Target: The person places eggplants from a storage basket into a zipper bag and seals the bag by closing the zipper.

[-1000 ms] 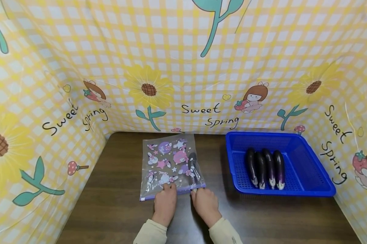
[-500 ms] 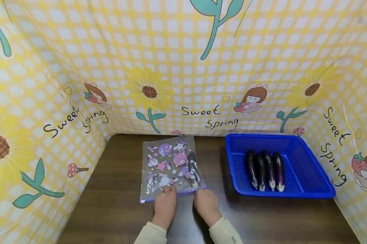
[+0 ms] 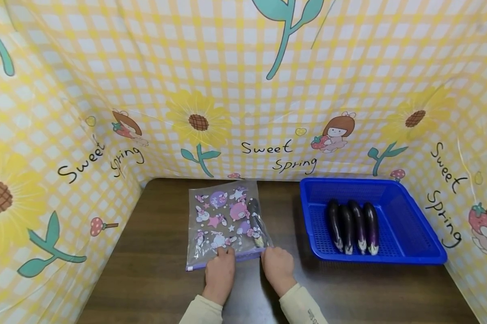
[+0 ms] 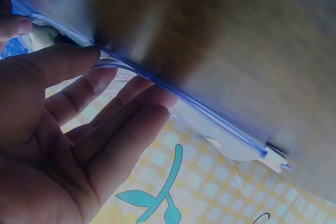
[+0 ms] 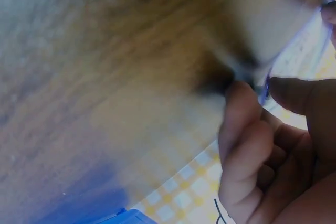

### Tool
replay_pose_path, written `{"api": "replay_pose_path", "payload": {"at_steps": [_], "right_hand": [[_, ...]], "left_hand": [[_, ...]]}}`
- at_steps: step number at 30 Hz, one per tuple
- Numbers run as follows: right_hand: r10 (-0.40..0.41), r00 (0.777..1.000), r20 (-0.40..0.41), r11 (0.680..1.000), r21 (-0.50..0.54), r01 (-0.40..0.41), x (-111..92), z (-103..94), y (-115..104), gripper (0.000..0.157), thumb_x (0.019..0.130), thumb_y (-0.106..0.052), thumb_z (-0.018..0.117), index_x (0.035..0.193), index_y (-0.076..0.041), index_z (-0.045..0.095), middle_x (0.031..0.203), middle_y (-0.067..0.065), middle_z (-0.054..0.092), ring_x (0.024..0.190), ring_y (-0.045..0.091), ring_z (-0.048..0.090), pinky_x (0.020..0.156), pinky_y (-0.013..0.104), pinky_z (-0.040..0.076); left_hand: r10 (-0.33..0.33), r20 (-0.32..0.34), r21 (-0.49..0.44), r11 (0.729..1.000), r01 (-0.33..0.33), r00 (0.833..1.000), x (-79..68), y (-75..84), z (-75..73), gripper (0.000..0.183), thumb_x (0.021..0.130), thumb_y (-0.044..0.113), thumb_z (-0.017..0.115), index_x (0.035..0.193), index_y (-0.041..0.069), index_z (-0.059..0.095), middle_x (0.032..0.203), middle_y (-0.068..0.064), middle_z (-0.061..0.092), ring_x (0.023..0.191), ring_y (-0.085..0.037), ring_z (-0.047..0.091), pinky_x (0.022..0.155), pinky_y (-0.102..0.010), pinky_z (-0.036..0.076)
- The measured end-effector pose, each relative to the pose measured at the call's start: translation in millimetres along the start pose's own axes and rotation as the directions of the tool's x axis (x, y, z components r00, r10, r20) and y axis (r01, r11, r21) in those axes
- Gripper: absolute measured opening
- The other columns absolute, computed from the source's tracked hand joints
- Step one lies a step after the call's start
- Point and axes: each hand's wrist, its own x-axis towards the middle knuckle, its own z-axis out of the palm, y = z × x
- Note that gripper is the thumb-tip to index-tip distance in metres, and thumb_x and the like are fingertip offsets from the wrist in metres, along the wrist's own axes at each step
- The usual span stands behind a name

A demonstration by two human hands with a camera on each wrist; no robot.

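A clear zip bag (image 3: 211,227) printed with pink and purple cartoons lies flat on the table, its purple zip edge towards me. One eggplant (image 3: 254,217) is inside along the right side, stem end near the mouth. My left hand (image 3: 220,274) pinches the middle of the zip edge; in the left wrist view its thumb and index finger hold the purple strip, the other fingers spread behind. At the bag's right front corner, my right hand (image 3: 278,270) pinches the edge between thumb and index finger (image 5: 244,100), other fingers curled. The white slider (image 4: 275,158) sits at the left end.
To the right stands a blue plastic basket (image 3: 382,258) with several eggplants (image 3: 359,225) side by side, stems towards me. The brown wooden table (image 3: 142,279) is enclosed on three sides by a yellow checked cloth (image 3: 259,108).
My right hand has let go of the eggplant's stem end and moved right to the bag's corner. The eggplant's stem now shows inside the bag. The left hand has stayed in place.
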Motion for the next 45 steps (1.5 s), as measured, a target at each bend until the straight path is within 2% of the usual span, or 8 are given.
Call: {"api": "replay_pose_path", "payload": {"at_steps": [9,16,23,29,35,40,42,45], "right_hand": [[-0.03,0.998,0.061,0.996,0.09,0.025,9,-39.9,10,0.033,0.081,-0.033,0.067,0.06,-0.01,0.056,0.059,0.013,0.057,0.053,0.033,0.057,0.043,0.045,0.042],[-0.07,0.993,0.093,0.983,0.177,0.053,38,-98.7,31,0.03,0.084,-0.036,0.063,0.062,-0.018,0.053,0.062,0.008,0.058,0.059,0.032,0.059,0.047,0.045,0.042],[-0.039,0.989,0.141,0.986,0.167,0.015,71,-130.9,66,0.035,0.089,-0.036,0.059,0.063,-0.015,0.049,0.055,0.001,0.046,0.05,0.021,0.048,0.045,0.037,0.037],[-0.006,0.972,0.235,0.979,0.201,-0.043,95,-140.8,95,0.039,0.092,-0.032,0.057,0.062,-0.012,0.042,0.053,0.0,0.035,0.045,0.017,0.035,0.044,0.032,0.03],[0.055,0.923,0.38,0.985,0.131,-0.112,119,-139.9,122,0.037,0.092,-0.032,0.057,0.064,-0.011,0.045,0.055,0.001,0.038,0.049,0.017,0.036,0.05,0.034,0.034],[0.088,0.907,0.412,0.99,0.061,-0.123,137,-135.1,137,0.031,0.091,-0.029,0.058,0.098,0.001,0.062,0.09,0.019,0.061,0.081,0.034,0.058,0.07,0.048,0.045],[0.096,0.904,0.417,0.99,0.054,-0.131,141,-132.0,142,0.038,0.091,-0.027,0.058,0.113,0.004,0.058,0.106,0.025,0.06,0.093,0.04,0.057,0.076,0.052,0.044],[0.113,0.9,0.421,0.988,0.05,-0.147,147,-126.5,148,0.04,0.089,-0.024,0.06,0.116,0.006,0.057,0.113,0.03,0.057,0.097,0.043,0.057,0.077,0.053,0.044]], "left_hand": [[-0.018,0.063,-0.033,0.999,0.02,0.998,1.5,0.4,-2.4,0.008,0.077,0.002,0.049,0.074,-0.001,0.056,0.067,-0.016,0.047,0.037,-0.024,0.049,0.029,-0.039,0.037],[-0.024,0.054,-0.042,0.999,0.026,0.998,-0.3,0.9,0.2,0.009,0.076,0.003,0.048,0.072,-0.001,0.055,0.067,-0.017,0.048,0.037,-0.025,0.05,0.03,-0.039,0.037],[-0.024,0.067,-0.041,0.999,0.026,0.997,0.1,1.6,0.4,0.009,0.078,0.002,0.048,0.073,-0.001,0.056,0.067,-0.017,0.048,0.038,-0.025,0.05,0.03,-0.039,0.038],[-0.02,0.095,-0.032,0.999,0.023,0.995,-0.2,0.2,1.2,0.006,0.077,0.002,0.054,0.073,-0.001,0.058,0.066,-0.016,0.049,0.038,-0.023,0.05,0.031,-0.039,0.038],[-0.017,0.067,-0.021,1.0,0.018,0.998,0.7,0.6,-0.6,0.006,0.076,0.002,0.053,0.072,-0.001,0.057,0.066,-0.016,0.048,0.037,-0.023,0.049,0.03,-0.038,0.037],[-0.022,0.013,-0.035,0.999,0.023,1.0,1.4,1.9,-2.3,0.003,0.073,0.001,0.056,0.071,-0.001,0.054,0.065,-0.015,0.046,0.036,-0.024,0.048,0.029,-0.038,0.036],[-0.016,-0.019,-0.038,0.999,0.015,1.0,1.5,1.6,-1.4,0.004,0.072,0.0,0.055,0.07,-0.001,0.052,0.064,-0.015,0.044,0.035,-0.023,0.045,0.029,-0.038,0.034],[-0.004,-0.038,-0.038,0.999,0.002,0.999,2.2,1.1,-1.3,0.004,0.072,-0.001,0.054,0.069,-0.001,0.052,0.063,-0.015,0.044,0.034,-0.022,0.044,0.028,-0.037,0.034]]}}
